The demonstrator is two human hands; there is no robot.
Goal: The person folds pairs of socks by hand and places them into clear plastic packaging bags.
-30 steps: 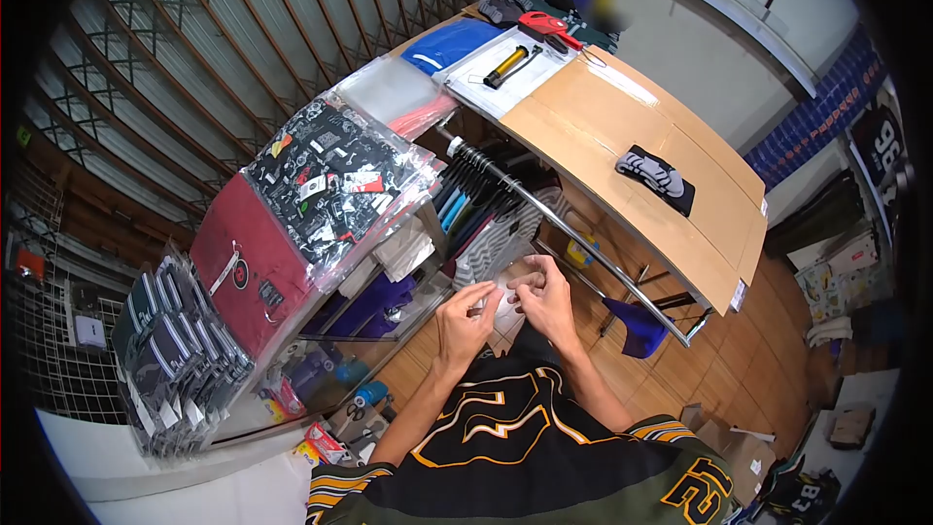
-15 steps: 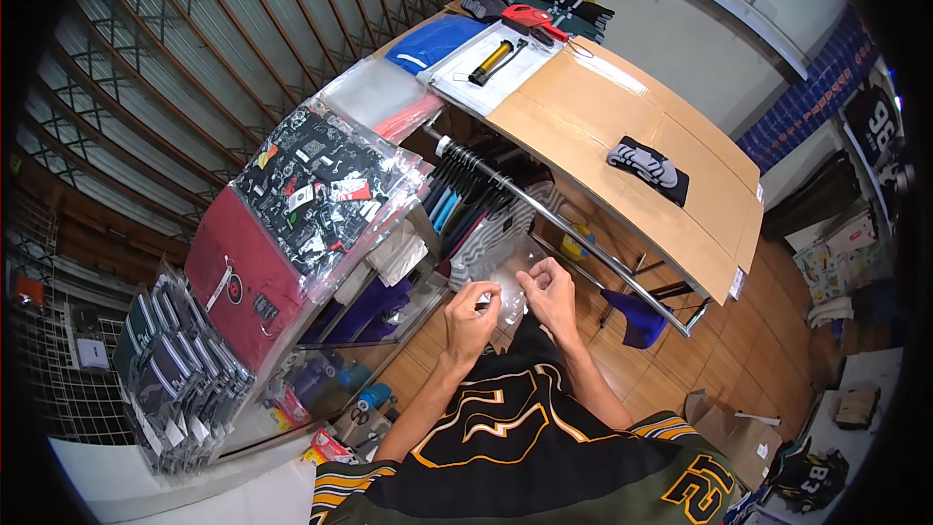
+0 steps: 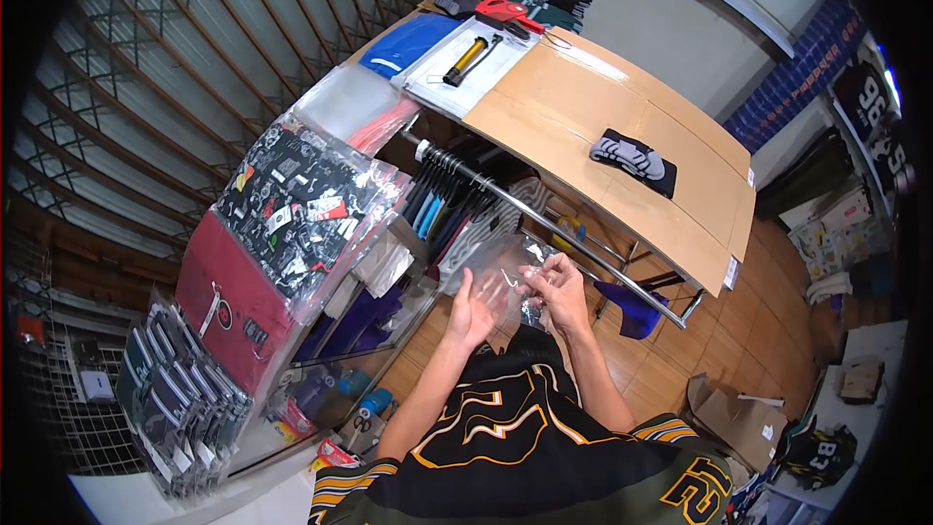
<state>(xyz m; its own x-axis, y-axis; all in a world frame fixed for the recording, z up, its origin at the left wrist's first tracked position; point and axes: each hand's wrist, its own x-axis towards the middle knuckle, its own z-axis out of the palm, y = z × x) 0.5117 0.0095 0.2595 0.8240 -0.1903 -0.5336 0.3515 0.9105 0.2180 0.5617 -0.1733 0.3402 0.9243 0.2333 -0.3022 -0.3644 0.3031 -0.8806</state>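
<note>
The clear plastic bag (image 3: 503, 278) is on the person's side of the metal rail (image 3: 530, 211), leading leftward from the right hand (image 3: 558, 292), the nearer to the rail, which pinches its edge; its long axis is unclear. The left hand (image 3: 470, 315), fingers extended, is farther from the rail, its contact with the film uncertain. Beyond the rail, the bench (image 3: 573, 87) carries a folded black-and-grey textile (image 3: 634, 161); tiled floor (image 3: 622, 377) lies below the rail.

The left hand (image 3: 470, 316) has uncurled, fingers now extended; more clear plastic (image 3: 503, 284) shows between it and the right hand (image 3: 558, 296).
</note>
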